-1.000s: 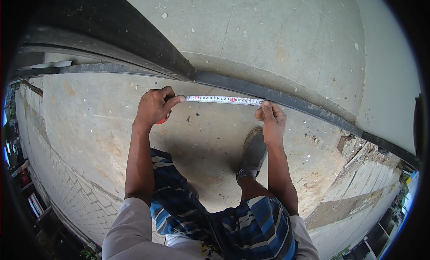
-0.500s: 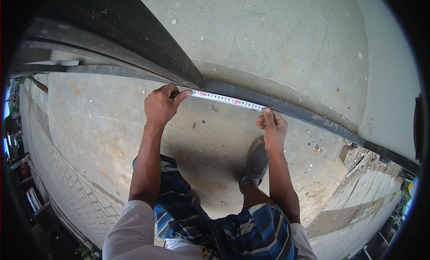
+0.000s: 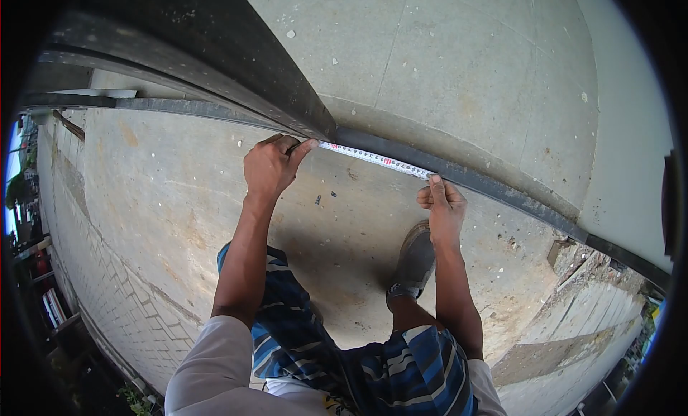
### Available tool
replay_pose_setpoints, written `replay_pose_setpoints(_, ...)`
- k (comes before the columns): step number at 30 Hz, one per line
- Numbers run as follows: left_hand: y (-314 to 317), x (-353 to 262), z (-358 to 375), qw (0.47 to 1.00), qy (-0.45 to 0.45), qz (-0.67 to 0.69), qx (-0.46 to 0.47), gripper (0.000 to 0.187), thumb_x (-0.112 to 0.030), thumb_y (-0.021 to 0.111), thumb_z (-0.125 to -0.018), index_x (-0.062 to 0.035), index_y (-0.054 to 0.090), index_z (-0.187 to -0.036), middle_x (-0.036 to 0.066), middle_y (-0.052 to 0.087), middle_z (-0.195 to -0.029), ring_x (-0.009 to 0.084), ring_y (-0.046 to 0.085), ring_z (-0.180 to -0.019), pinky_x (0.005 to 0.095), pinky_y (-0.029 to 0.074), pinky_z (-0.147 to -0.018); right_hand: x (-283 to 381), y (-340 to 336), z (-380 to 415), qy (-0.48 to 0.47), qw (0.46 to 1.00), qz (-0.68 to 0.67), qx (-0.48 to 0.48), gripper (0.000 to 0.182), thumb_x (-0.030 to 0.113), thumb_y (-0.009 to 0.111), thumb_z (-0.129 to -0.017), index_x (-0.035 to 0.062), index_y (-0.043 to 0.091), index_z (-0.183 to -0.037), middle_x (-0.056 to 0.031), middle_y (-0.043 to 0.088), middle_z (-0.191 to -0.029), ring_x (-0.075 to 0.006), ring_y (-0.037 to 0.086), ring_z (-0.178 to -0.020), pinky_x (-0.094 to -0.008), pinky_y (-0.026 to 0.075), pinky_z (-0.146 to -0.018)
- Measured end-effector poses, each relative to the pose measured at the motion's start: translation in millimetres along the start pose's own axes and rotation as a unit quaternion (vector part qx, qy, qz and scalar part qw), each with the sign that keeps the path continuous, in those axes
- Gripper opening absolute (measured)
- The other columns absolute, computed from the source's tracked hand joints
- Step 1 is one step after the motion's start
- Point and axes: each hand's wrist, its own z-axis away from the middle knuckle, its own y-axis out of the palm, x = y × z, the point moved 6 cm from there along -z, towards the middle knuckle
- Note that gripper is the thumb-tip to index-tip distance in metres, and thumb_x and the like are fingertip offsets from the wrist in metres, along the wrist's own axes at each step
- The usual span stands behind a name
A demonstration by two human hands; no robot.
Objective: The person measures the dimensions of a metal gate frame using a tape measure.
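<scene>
A white measuring tape (image 3: 374,156) with black numbers and red marks is stretched between my two hands, along the near side of a dark metal floor rail (image 3: 466,181). My left hand (image 3: 274,164) pinches the tape beside the foot of a dark upright metal post (image 3: 297,93). At the other end, my right hand (image 3: 443,208) grips the tape with the thumb on top and the fingers curled beneath. The tape's case does not show.
Below me is a stained concrete floor (image 3: 179,194) with small debris. My shoe (image 3: 416,258) stands below my right hand. Broken concrete (image 3: 566,255) lies at the rail's right end, and paving blocks (image 3: 136,294) are at the lower left.
The rail, post, tape and both hands appear slightly further right in the view. Both hands still hold the tape along the rail.
</scene>
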Motion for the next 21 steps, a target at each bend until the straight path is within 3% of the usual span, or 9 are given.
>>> replay_pose_setpoints(2, -0.2, 0.1, -0.5, 1.0, 0.003, 0.003, -0.002, 0.048, -0.051, 0.073, -0.088, -0.0062, 0.075, -0.072, 0.005, 0.064, -0.059, 0.0237, 0.064, -0.05, 0.0361, 0.048, -0.052, 0.1, 0.2, -0.3, -0.001, 1.0, -0.002, 0.004, 0.031, 0.032, 0.064, -0.102, 0.0028, 0.072, -0.094, -0.005, 0.069, -0.073, -0.0107, 0.062, -0.064, -0.0259, 0.049, -0.062)
replay_pose_setpoints(4, 3.4, 3.1, -0.9, 0.999, -0.025, 0.009, 0.043, 0.056, -0.058, 0.069, -0.088, -0.0039, 0.076, -0.075, 0.01, 0.069, -0.068, 0.0293, 0.067, -0.058, 0.0392, 0.05, -0.052, 0.2, 0.7, 0.0, 0.002, 1.0, -0.006, -0.001, 0.034, 0.032, 0.065, -0.102, 0.0003, 0.072, -0.092, -0.005, 0.068, -0.072, -0.0098, 0.061, -0.064, -0.0254, 0.048, -0.062)
replay_pose_setpoints(21, 2.2, 6.4, 0.6, 0.999, -0.031, 0.023, 0.026, 0.055, -0.056, 0.071, -0.087, -0.0033, 0.074, -0.074, 0.011, 0.068, -0.067, 0.0307, 0.066, -0.056, 0.0396, 0.05, -0.052, -0.4, 3.9, -1.6, -0.013, 1.0, 0.02, 0.007, 0.037, 0.036, 0.065, -0.102, 0.0, 0.073, -0.098, -0.0046, 0.068, -0.072, -0.0107, 0.062, -0.063, -0.0255, 0.049, -0.061)
